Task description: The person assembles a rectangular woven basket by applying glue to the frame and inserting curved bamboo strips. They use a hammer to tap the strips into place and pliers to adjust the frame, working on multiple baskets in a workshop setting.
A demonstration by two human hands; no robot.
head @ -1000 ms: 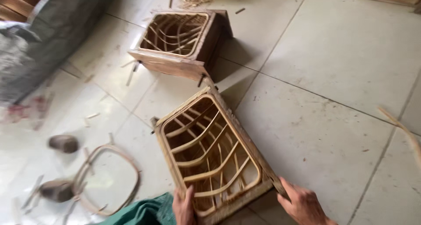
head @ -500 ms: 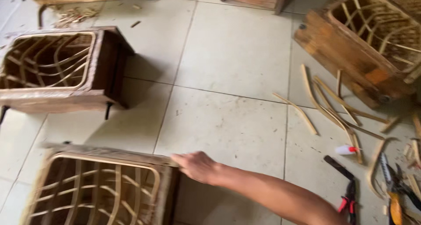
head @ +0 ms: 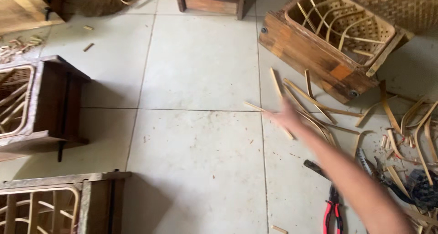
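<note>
Strips [head: 315, 111] | light, stiff, springy cane; grip one mid-length | your right hand [head: 286, 117] hovers over them, blurred, fingers' spread unclear | left hand unseen

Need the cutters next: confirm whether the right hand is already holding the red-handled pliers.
No, the right hand reaches over loose cane strips, while the red-handled pliers lie untouched on the floor.

We see no packages, labels, signs or screens here.
</note>
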